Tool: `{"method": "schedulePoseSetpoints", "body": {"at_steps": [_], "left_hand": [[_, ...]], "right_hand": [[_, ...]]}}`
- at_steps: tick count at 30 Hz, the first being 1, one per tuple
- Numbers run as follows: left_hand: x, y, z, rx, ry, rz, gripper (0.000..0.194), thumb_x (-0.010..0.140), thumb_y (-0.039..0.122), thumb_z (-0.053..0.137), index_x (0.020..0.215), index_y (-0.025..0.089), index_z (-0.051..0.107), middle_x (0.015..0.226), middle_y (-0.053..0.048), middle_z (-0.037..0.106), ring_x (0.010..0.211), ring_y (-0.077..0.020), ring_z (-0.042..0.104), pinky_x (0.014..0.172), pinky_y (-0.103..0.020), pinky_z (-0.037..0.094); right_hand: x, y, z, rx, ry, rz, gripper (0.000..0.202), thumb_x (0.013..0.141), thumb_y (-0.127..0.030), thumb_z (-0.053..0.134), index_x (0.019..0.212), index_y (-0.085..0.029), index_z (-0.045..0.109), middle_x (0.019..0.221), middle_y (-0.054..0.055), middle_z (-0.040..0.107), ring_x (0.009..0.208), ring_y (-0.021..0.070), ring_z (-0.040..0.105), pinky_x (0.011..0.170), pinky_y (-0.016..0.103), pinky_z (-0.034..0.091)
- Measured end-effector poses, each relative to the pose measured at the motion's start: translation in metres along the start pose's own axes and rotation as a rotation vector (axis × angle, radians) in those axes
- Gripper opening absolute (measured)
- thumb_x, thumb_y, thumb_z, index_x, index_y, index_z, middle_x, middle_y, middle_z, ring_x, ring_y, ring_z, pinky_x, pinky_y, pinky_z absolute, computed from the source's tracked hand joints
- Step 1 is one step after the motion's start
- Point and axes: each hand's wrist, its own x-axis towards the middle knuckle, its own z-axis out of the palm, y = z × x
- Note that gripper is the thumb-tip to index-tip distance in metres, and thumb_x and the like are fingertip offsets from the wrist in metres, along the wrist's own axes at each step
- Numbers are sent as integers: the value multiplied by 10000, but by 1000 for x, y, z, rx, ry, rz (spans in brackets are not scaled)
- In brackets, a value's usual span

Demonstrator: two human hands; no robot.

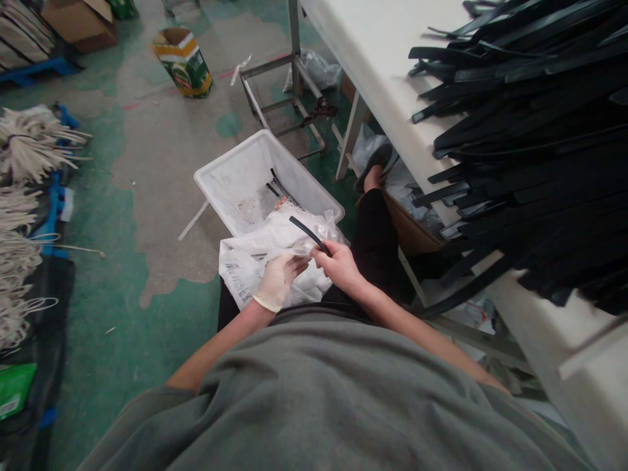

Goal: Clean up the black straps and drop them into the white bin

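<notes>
My right hand (339, 265) is closed, with a thin black strip (307, 230) pinched between thumb and fingers. The strip sticks out toward the upper left and bends slightly. My left hand (280, 278), in a pale glove, is just left of it with fingers pressed together, pointing right. What those fingers grip is too small to make out. Both hands are over a white plastic bag (235, 261) with dark print, which lies on my lap. Beyond it a white plastic bin (235, 176) holds a few black strips (279, 183) and small scraps.
A white table (353, 39) on my right carries a big pile of black strips (540, 131). Beneath it are a metal frame (272, 65) and plastic bags. Bundles of cream cord (24, 150) lie left on blue pallets. A green-yellow carton (189, 69) stands on the floor ahead.
</notes>
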Motion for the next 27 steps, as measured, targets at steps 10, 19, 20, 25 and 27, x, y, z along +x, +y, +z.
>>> {"method": "schedulePoseSetpoints", "body": {"at_steps": [10,19,20,25,27], "left_hand": [[8,-12,-5,75,124,33,182,664,285,757,690,163,625,690,-7,672,666,-148,638,717,-277,521],[7,-12,-5,151,109,31,216,667,320,757,773,150,676,780,-39,714,752,-184,661,732,-300,521],[6,-11,-4,128,89,-7,239,685,341,754,815,151,688,818,-47,723,771,-191,667,741,-311,527],[2,-11,4,74,12,-126,316,711,360,800,920,141,711,909,-69,736,786,-184,682,792,-328,540],[4,-12,4,95,29,-96,297,693,319,827,884,124,710,883,-71,736,783,-173,686,796,-304,538]], "right_hand": [[-7,-5,-5,-423,20,-188,301,747,-446,703,915,-214,614,812,10,676,646,151,561,602,257,387],[5,1,-11,-150,-127,44,184,821,-317,531,718,-182,602,598,-8,614,494,109,461,525,240,357],[6,2,-11,-87,-157,78,187,823,-325,528,731,-180,602,585,-15,606,473,103,445,509,237,354],[9,5,-8,-236,-62,-61,184,794,-273,566,636,-181,547,559,-21,559,564,115,499,549,227,345],[9,7,-8,-249,-51,-84,202,806,-299,580,644,-183,549,575,-18,573,581,116,511,555,224,348]]}}
